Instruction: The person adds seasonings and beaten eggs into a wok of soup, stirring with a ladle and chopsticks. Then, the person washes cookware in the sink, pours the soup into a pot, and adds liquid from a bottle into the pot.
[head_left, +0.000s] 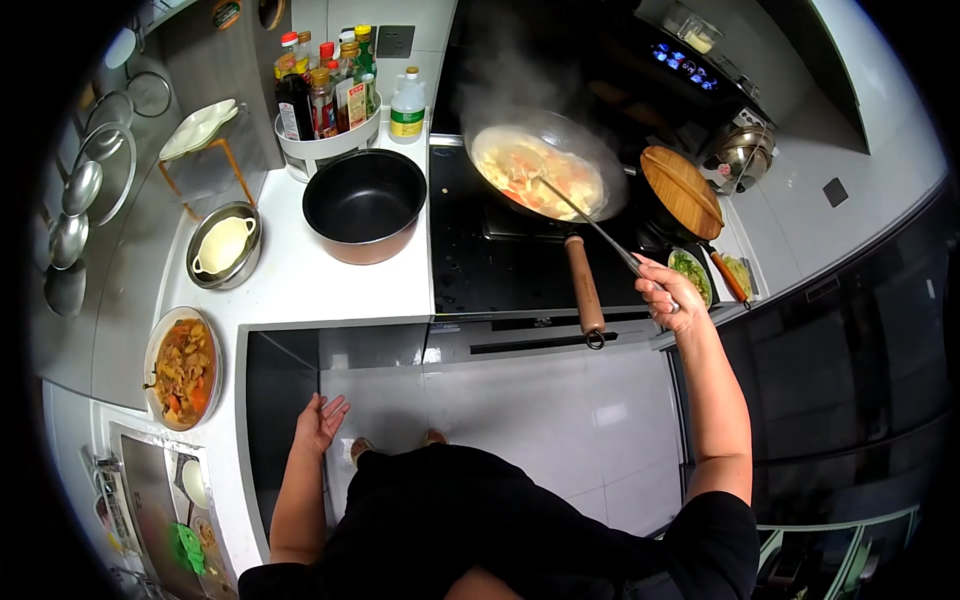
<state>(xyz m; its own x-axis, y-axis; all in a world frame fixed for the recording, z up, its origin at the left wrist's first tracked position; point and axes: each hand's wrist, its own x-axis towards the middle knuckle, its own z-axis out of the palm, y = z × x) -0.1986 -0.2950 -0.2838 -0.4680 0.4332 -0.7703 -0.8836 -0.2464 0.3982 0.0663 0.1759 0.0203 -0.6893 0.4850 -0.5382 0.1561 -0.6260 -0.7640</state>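
Observation:
My right hand (672, 295) is closed around the long metal handle of a ladle (590, 222). The ladle's head dips into the food in a steaming wok (612, 165) on the stove, and is partly hidden there. Pale broth with yellow and orange-red pieces (530, 170) fills the wok. Its wooden handle (584, 290) points towards me and is not held. Low on the left, my left hand (320, 422) hangs beside the counter edge, fingers apart and holding nothing.
A black-lined pot (365, 205) stands left of the stove (460, 270), near a bottle rack (330, 140). A bowl (228, 250) and a dish of cooked food (183, 368) are farther left. Right of the wok are a wooden-lidded pan (682, 192) and chopped greens (692, 275).

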